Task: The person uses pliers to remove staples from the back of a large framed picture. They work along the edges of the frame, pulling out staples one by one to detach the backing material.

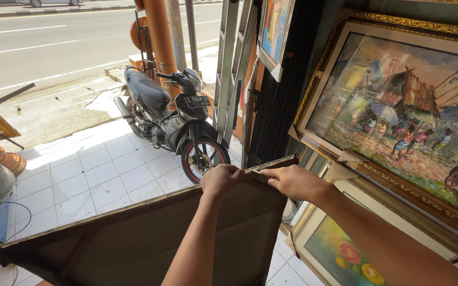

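**Both hands on the top edge of a brown board**

The left hand [221, 180] is curled over the upper edge of a large brown board [133, 241], its grip closed on that edge. The right hand [292, 181] lies just beside it, fingers pressed down on the same edge near the board's top right corner; a thin pale sliver shows between the two hands. The board stands tilted over the white tiled floor [96, 175]. A black motorcycle [173, 119] is parked beyond it. Framed paintings [398, 106] lean at the right.
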